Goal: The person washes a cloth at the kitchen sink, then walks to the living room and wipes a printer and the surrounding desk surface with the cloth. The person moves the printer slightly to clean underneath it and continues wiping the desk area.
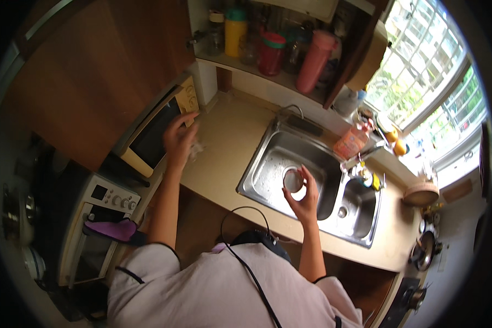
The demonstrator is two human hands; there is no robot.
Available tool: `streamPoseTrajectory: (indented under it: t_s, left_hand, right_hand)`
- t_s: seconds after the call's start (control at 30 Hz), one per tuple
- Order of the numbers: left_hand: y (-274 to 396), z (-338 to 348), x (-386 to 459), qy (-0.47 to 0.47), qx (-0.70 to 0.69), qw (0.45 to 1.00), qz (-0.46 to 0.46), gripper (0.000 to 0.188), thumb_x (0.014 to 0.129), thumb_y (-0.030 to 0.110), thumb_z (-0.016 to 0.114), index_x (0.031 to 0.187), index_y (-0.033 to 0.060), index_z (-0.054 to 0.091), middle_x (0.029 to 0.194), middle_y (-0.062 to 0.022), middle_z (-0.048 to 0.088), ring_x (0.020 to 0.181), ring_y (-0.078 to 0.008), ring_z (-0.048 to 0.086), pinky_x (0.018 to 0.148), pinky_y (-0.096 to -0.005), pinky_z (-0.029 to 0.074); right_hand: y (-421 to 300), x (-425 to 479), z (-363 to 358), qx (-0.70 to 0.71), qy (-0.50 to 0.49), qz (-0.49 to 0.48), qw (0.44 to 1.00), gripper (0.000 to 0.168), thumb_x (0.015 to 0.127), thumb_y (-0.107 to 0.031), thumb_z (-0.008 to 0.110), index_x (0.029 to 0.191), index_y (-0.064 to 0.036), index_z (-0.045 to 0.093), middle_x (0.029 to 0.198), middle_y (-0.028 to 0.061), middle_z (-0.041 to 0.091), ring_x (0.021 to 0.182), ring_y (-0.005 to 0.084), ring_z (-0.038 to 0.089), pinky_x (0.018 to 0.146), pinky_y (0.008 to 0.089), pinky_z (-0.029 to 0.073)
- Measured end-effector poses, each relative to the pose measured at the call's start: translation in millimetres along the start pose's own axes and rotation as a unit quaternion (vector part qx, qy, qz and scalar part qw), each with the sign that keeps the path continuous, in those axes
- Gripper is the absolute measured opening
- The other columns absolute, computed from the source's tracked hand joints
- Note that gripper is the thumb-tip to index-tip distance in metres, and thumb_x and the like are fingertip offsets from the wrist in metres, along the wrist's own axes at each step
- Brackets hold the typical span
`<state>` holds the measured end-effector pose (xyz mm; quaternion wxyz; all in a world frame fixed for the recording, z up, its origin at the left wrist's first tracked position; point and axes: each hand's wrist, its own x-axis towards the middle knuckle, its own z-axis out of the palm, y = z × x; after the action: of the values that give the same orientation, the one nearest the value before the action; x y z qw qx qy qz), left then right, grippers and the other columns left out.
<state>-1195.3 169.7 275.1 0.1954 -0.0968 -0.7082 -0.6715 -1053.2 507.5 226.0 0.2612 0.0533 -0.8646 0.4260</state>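
My right hand [304, 199] grips a small round glass-like cup [294, 181] between thumb and fingers, above the large basin of the steel sink [266, 158]. Its round opening faces the camera, and its contents cannot be made out. To the left, my left hand [178, 139] is raised in front of the cream microwave oven [137, 162]. Its thumb and fingers are apart, with nothing visible between them. Partly hidden behind that hand, a blurred whitish crumpled thing [196, 151] shows against the counter [225, 123].
An open cupboard overhead holds a yellow bottle [235, 37], a red jar [272, 55] and a pink bottle [316, 61]. A faucet [291, 107] rises behind the sink. An orange-labelled bottle [351, 141] stands behind it. A purple mitt [112, 229] hangs on the oven [92, 242].
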Motion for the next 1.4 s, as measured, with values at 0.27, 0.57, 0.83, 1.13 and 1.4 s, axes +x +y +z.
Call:
streamPoseTrajectory:
  t_s: [0.27,0.57,0.83,1.13,1.4]
  left_hand:
    - [-25.1,89.3,231.2,0.064,0.255,0.963,-0.068,0.044,0.075,0.039,0.075,0.101,0.0039,0.067,0.102,-0.0135,0.069,0.088,-0.0290,0.068,0.073,-0.0409,0.054]
    - [-54.2,124.9,282.5,0.158,0.336,0.923,-0.098,0.068,0.062,0.047,0.080,0.107,0.0009,0.060,0.098,-0.0161,0.067,0.087,-0.0294,0.067,0.073,-0.0437,0.054]
    - [-82.2,82.1,305.2,0.176,0.368,0.912,0.041,0.081,0.066,0.040,0.080,0.128,0.0018,0.045,0.111,-0.0162,0.062,0.096,-0.0301,0.064,0.077,-0.0448,0.053]
    - [37.5,77.7,31.9,-0.006,0.326,0.931,0.164,0.071,0.062,0.029,0.086,0.121,0.0038,0.057,0.107,-0.0117,0.061,0.099,-0.0292,0.063,0.080,-0.0389,0.053]
    - [71.6,69.1,-76.3,-0.111,0.336,0.933,0.070,0.067,0.060,0.024,0.083,0.121,0.0131,0.059,0.104,-0.0065,0.061,0.092,-0.0266,0.065,0.075,-0.0372,0.054]
  right_hand:
    - [7.0,-43.6,-26.3,-0.024,0.000,0.072,0.997,0.078,0.067,-0.006,0.081,0.136,-0.001,0.044,0.121,0.0190,0.057,0.111,0.0309,0.058,0.094,0.0394,0.048]
    - [26.0,-95.5,-72.5,-0.069,0.059,0.181,0.979,0.079,0.066,-0.005,0.081,0.137,-0.001,0.045,0.124,0.0153,0.059,0.112,0.0262,0.058,0.090,0.0364,0.047]
    - [11.1,-31.6,-66.3,0.014,0.049,0.077,0.996,0.079,0.068,-0.001,0.075,0.139,-0.001,0.041,0.125,0.0168,0.058,0.113,0.0262,0.058,0.096,0.0361,0.045]
    - [-72.4,116.6,-49.5,0.004,-0.053,-0.160,0.986,0.086,0.064,-0.005,0.078,0.141,-0.004,0.039,0.128,0.0157,0.058,0.111,0.0329,0.057,0.094,0.0392,0.047]
    - [-118.3,121.1,-29.0,-0.041,-0.241,-0.228,0.943,0.093,0.068,-0.001,0.072,0.148,-0.007,0.025,0.125,0.0198,0.054,0.114,0.0387,0.051,0.101,0.0429,0.042]
